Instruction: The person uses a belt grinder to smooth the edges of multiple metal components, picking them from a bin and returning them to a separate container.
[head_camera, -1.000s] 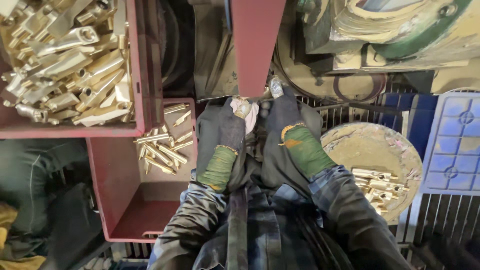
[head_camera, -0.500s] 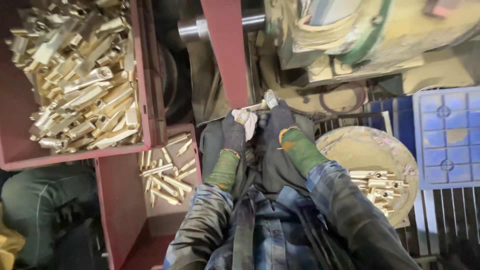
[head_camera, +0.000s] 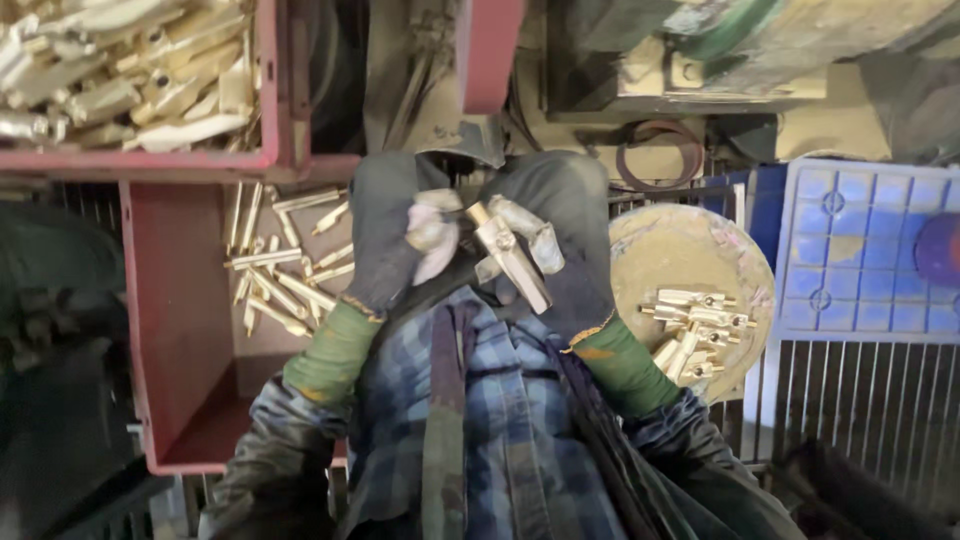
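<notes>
A person in a blue plaid shirt holds both gloved hands close to the chest. The right hand (head_camera: 545, 235) grips a brass fitting (head_camera: 510, 255), tilted; the left hand (head_camera: 405, 235) pinches its upper end, steadying it. Left, a red tray (head_camera: 170, 330) holds loose brass pieces (head_camera: 280, 270). Right, a round dish (head_camera: 690, 250) carries more. Farther left, a full red bin (head_camera: 270, 90).

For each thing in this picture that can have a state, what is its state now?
Left hand: gloved, fingertips at the brass part.
Right hand: gloved, gripping the brass part.
Brass part: held up between both hands, tilted.
Upper red bin: heaped with brass parts.
Lower red bin: mostly bare, some thin brass rods at its far end.
Round tray: dusty, small pile of brass parts on it.
Blue crate: lying flat.
</notes>
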